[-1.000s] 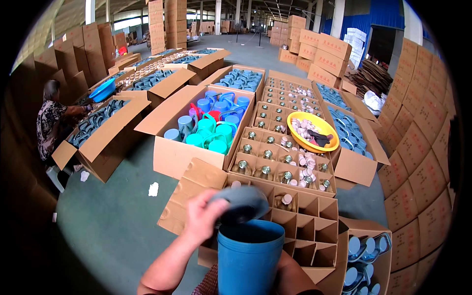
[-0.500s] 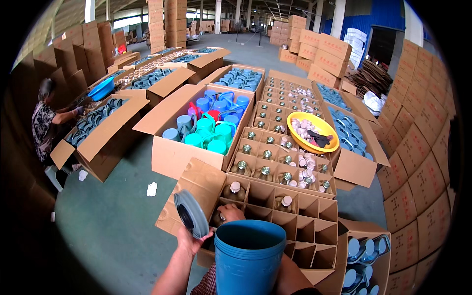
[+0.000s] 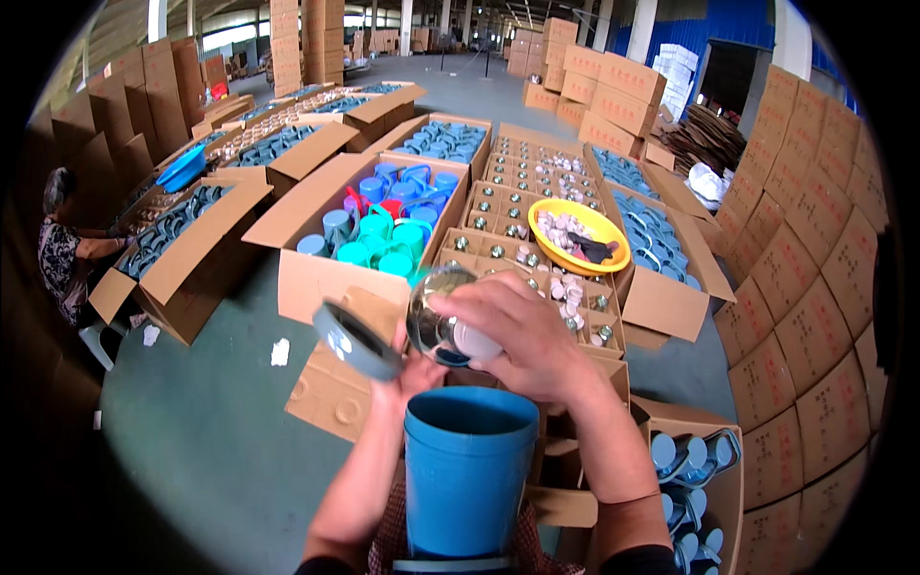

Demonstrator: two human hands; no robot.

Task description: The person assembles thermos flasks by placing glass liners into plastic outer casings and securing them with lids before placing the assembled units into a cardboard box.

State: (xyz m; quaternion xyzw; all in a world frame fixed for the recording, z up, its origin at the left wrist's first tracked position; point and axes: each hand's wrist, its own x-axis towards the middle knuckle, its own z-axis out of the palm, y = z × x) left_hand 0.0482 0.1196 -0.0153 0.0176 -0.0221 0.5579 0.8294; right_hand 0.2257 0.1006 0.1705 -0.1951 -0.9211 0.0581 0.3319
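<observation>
My right hand (image 3: 532,335) is wrapped around a shiny glass flask liner (image 3: 434,305), tilted with its pale stopper (image 3: 476,343) toward my palm. In my left hand (image 3: 410,376) is a grey-blue plastic ring (image 3: 356,343), tipped on its side. The left fingers lie close beside the glass; whether they touch it I cannot tell. Below both hands stands an upright blue thermos casing (image 3: 470,489), its mouth open toward me, in front of my lap. Behind my right forearm, a divided carton (image 3: 563,506) is mostly hidden.
Ahead, a carton (image 3: 326,292) holds coloured jugs. Beside it, a yellow basin (image 3: 565,267) of pale stoppers rests on cartons of glass liners. Blue-grey casings fill a carton (image 3: 733,517) at right. Stacked boxes (image 3: 800,287) line the right side. A co-worker (image 3: 72,254) sits at far left.
My right hand has lifted the glass liner out of the divided carton and brought it above the casing. The left hand has moved up and right with the ring. The view has shifted slightly.
</observation>
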